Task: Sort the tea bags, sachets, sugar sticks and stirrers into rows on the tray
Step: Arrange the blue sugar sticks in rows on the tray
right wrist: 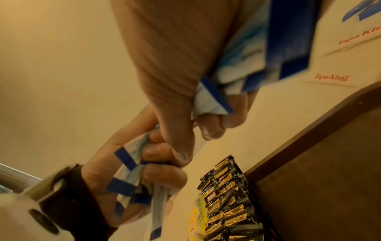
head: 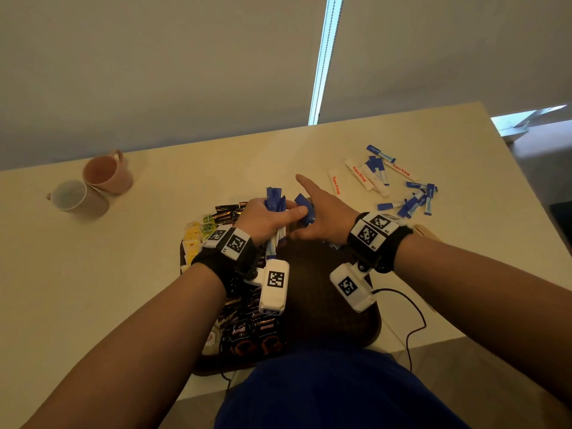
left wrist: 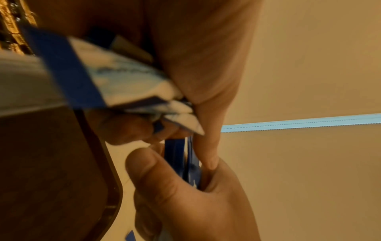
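Gripping a bundle of blue sugar sticks point(head: 274, 202) upright, the left hand point(head: 265, 217) meets the right hand point(head: 322, 215), which pinches a few more with its forefinger pointing away. Below both wrists lies the dark tray point(head: 334, 308); loose sticks point(head: 411, 199) are scattered beyond the right hand.

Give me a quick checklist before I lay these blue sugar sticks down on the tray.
1. Left hand grips its bundle of blue sugar sticks: ok.
2. Right hand holds more blue sticks: ok.
3. Bare space on the tray for a row: ok.
4. Bundle ends aligned: not ok, they splay.
5. All blue sticks gathered: not ok, loose blue sticks lie on the table.
6. Stick count in each grip: cannot tell.
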A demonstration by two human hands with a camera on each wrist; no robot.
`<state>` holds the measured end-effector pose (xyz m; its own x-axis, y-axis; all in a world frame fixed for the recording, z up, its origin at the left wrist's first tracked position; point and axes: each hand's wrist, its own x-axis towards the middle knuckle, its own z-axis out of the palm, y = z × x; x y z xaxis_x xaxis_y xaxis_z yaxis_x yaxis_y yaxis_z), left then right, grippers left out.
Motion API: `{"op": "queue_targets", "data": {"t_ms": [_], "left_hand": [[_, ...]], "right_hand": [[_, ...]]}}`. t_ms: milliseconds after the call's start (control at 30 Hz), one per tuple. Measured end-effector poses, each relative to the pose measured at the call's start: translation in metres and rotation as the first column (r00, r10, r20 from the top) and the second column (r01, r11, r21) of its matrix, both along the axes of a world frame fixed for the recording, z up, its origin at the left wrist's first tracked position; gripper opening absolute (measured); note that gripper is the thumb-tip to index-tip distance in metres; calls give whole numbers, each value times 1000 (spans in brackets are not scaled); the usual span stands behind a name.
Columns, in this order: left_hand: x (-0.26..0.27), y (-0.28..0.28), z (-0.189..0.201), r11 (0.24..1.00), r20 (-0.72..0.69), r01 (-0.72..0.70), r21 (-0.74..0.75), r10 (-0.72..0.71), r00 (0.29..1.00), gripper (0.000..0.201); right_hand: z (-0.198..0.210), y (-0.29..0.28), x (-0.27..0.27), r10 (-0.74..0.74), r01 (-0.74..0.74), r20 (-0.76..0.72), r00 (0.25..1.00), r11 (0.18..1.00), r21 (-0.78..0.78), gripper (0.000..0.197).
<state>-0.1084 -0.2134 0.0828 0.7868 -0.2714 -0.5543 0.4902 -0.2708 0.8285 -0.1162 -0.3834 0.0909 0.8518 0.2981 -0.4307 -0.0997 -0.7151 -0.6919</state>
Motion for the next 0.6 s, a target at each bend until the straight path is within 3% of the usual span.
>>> {"op": "queue_targets", "data": {"t_ms": [133, 300, 533, 600], "left_hand": [[0, -1, 1, 997, 110, 49, 62, -56, 992, 23], [-2, -5, 2, 990, 118, 90, 107, -102, 988, 18], [-2, -2, 3, 994, 114, 53, 94, -63, 992, 17], [-3, 0, 3, 998, 102, 28, 63, -35, 994, 15]], "right_hand": [[1, 1, -1, -17, 16, -49, 999, 1000, -5, 128], [4, 1, -2, -14, 15, -50, 999, 1000, 21, 132], [9, 1, -4, 25, -25, -5, 1000, 999, 32, 118], [8, 0, -4, 46, -47, 18, 999, 996, 73, 102]]}}
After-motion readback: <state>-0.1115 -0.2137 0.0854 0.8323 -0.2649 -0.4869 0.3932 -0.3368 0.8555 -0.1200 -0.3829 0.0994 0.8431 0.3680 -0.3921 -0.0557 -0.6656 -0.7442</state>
